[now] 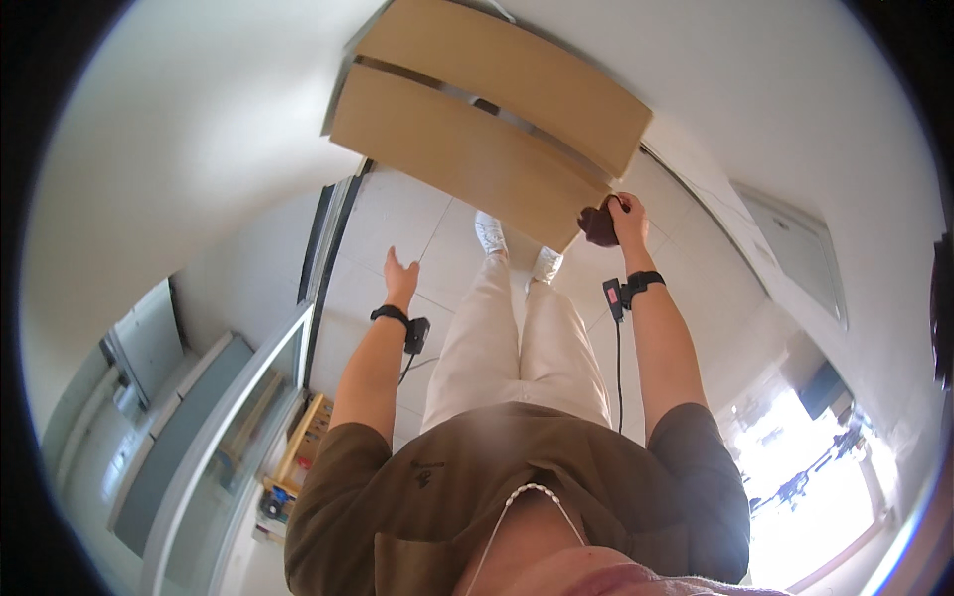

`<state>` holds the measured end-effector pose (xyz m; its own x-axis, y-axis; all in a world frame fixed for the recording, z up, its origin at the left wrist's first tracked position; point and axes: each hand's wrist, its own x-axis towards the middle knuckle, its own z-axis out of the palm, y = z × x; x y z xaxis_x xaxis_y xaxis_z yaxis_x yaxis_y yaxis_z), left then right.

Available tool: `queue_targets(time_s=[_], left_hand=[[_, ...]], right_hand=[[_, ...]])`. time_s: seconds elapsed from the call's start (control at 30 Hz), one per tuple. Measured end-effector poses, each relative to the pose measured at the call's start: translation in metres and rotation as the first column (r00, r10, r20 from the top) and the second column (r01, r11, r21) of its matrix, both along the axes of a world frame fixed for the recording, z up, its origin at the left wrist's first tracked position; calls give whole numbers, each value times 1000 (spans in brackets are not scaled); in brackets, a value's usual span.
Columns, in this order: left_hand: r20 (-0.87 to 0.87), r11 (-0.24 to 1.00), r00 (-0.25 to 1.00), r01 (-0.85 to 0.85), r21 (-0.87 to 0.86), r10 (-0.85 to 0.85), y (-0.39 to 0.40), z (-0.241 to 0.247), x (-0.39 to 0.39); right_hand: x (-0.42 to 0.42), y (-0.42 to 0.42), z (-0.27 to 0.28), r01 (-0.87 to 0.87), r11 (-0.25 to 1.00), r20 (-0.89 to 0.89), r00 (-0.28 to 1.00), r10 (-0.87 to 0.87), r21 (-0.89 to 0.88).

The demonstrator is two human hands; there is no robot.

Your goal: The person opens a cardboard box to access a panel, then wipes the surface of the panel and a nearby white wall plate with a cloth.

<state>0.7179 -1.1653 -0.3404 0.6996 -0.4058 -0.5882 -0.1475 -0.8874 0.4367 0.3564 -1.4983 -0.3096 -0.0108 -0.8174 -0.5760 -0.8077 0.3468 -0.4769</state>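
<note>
In my right hand (632, 218) is a dark maroon cloth (598, 227), bunched between fingers and thumb. The cloth is at the right end of the lower of two tan boards (477, 153), right by its corner; whether it presses on the board cannot be told. A second tan board (507, 71) lies beyond it, with a narrow dark gap between the two. My left hand (402, 276) hangs over the tiled floor, holding nothing, thumb and fingers apart. It is clear of the boards.
White walls (186, 164) rise on both sides, with a panel (797, 249) set into the right one. A glass door with a white frame (223, 432) is at lower left, near a yellow wooden rack (305, 447). My white shoes (490, 232) stand on pale floor tiles (395, 208).
</note>
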Motion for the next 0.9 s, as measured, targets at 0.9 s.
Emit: queue_targets(time_s=[0.9], left_hand=[[150, 876, 959, 281, -393, -240, -204, 27, -127]], right_hand=[[-75, 172, 5, 461, 595, 522, 291, -802, 659]])
